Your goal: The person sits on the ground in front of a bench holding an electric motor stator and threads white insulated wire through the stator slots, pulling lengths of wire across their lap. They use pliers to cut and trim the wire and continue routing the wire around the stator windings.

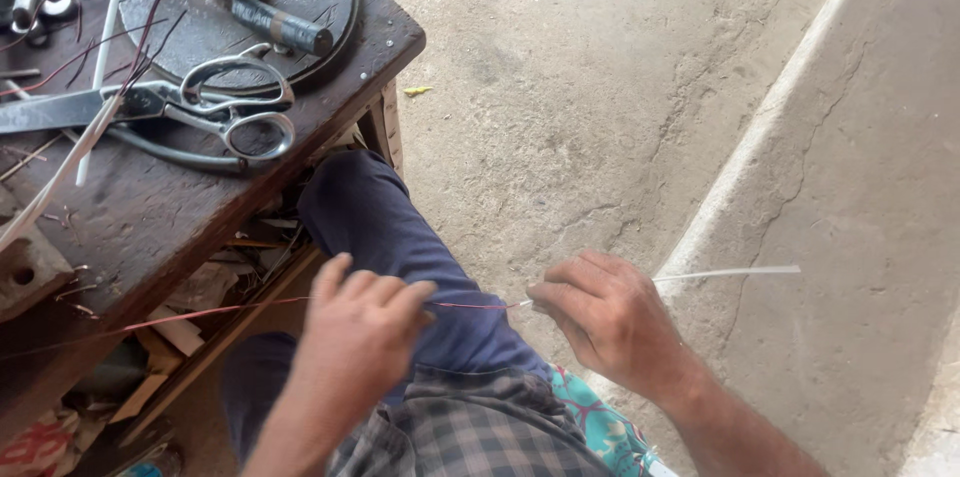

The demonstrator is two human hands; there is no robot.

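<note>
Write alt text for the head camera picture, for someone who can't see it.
A seated person's left hand and right hand pinch a thin reddish wire entering a white tube over their lap. Scissors lie on a worn wooden table to the left.

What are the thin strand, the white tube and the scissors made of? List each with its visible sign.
Thin strand: probably enamelled copper wire, reddish and glossy.
White tube: likely plastic sleeving, pale, slightly translucent, slim.
Scissors: metal, dull grey with worn sheen.
</note>
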